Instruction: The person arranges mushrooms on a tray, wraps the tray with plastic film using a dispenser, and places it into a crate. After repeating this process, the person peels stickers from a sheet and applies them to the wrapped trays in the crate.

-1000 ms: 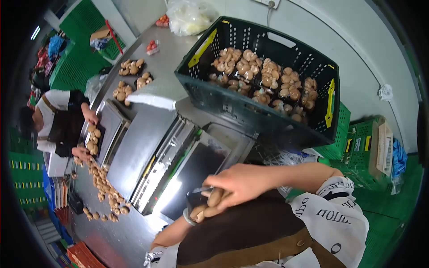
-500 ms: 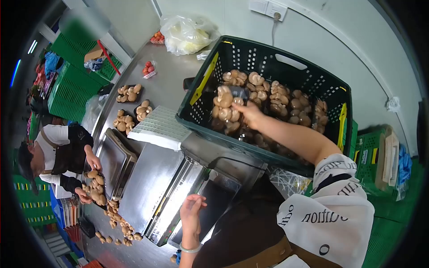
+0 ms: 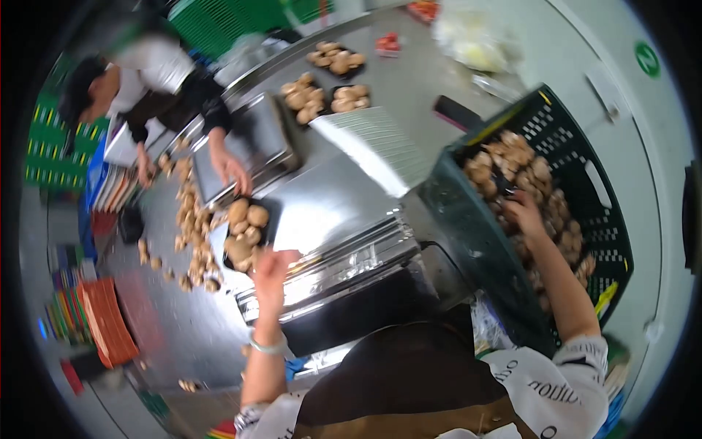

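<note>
My right hand (image 3: pixel 525 212) is down inside the dark green crate (image 3: pixel 468 219), fingers curled at the dark edge of a packed tray of mushrooms (image 3: pixel 506 183) among several others. My left hand (image 3: pixel 269 278), smeared by motion, is right at the near end of a black tray of brown mushrooms (image 3: pixel 245 230) on the wrapping machine (image 3: pixel 344 267). A co-worker's hand (image 3: pixel 230 167) reaches to the far end of that same tray.
Loose mushrooms (image 3: pixel 191 227) lie scattered over the steel table at left. A scale (image 3: pixel 245 146) stands beside the co-worker (image 3: pixel 161 80). Further back are filled mushroom trays (image 3: pixel 301 96), a phone (image 3: pixel 457 113), a pack of tomatoes (image 3: pixel 387 45) and a plastic bag (image 3: pixel 472 36).
My view has swung left. The right hand has lowered the mushroom tray into the crate. My left hand has moved towards the tray that the co-worker has brought over to the machine.
</note>
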A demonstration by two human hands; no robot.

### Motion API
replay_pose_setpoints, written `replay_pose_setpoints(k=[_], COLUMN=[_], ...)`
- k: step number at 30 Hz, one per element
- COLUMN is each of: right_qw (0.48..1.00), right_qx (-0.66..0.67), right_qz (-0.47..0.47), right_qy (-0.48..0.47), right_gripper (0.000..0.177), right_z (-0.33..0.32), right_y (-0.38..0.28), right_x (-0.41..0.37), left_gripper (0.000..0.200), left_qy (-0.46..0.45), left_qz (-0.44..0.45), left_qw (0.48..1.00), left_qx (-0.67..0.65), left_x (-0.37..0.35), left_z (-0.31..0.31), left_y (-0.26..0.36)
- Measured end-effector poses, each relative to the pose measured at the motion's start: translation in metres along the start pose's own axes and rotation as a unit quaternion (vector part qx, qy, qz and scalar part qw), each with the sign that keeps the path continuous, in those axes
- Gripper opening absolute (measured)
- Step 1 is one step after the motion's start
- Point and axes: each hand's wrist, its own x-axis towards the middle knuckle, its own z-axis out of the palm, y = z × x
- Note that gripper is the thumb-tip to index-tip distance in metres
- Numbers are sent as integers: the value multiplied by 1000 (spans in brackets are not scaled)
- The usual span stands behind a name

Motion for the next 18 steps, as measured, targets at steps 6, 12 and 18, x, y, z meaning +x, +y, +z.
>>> replay_pose_setpoints(k=[6, 12, 18], right_qw=[951, 797, 766], right_qx=[-33, -236, -271], right_qz=[-308, -520, -537], right_qy=[-4, -197, -229], right_gripper=[22, 27, 59], right_z=[41, 205, 358], right_y=[-134, -157, -95], right_x=[-93, -170, -153], left_gripper=[40, 38, 34], left_qy=[215, 62, -134], left_qz=[165, 106, 183], left_qw=[885, 986, 954], left_qx=[377, 114, 195], left_x=[87, 92, 99], left_z=[-104, -78, -51], left_y=[-44, -73, -42])
